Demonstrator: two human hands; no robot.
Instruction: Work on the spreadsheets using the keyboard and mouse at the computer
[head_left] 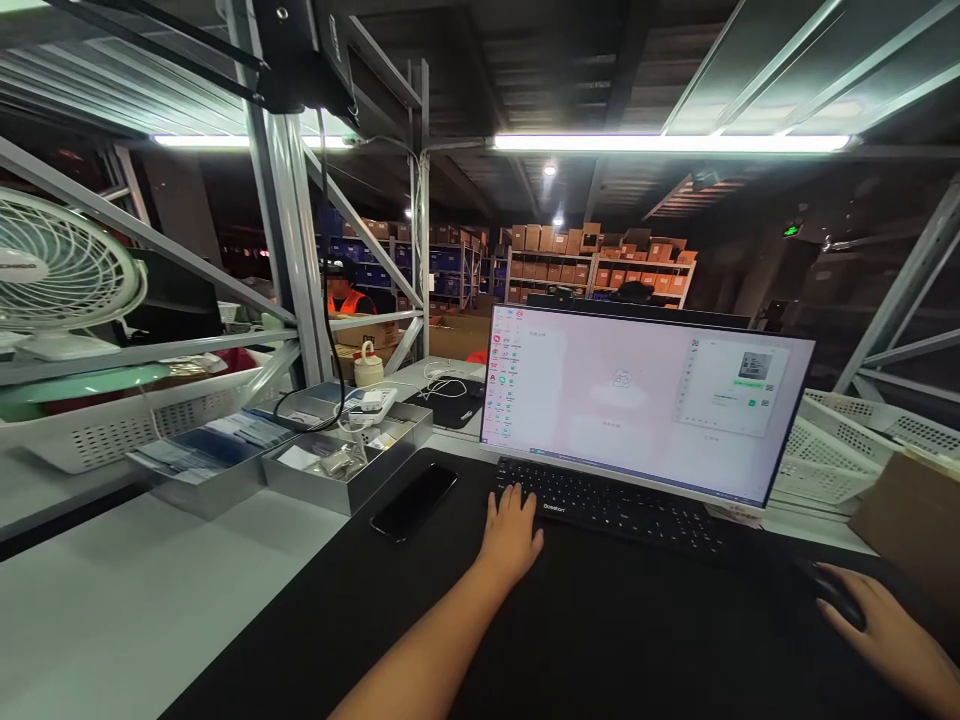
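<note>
Monitor (637,400) text unreadable; mouse (829,590) mostly hidden under right hand (889,630).

White desk (150,600) carries black mat (600,640); keyboard (622,505), phone (414,500), mouse (829,590) on mat; metal trays (330,475), monitor (637,400), white baskets (832,460) on desk.

You are sitting at a desk (150,600) with a mat (600,640) lying across it. A keyboard (622,510) is lying on the mat, and a monitor (637,400) is standing just behind it. Your left hand (511,535) is resting on the keyboard's left end; your right hand (885,625) is lying on a mouse (829,590) to the keyboard's right. A phone (414,500) is lying left of the keyboard, and metal trays (337,470) are sitting behind it. A fan (60,270) is standing far left, and baskets (840,460) are stacking up right of the monitor.
</note>
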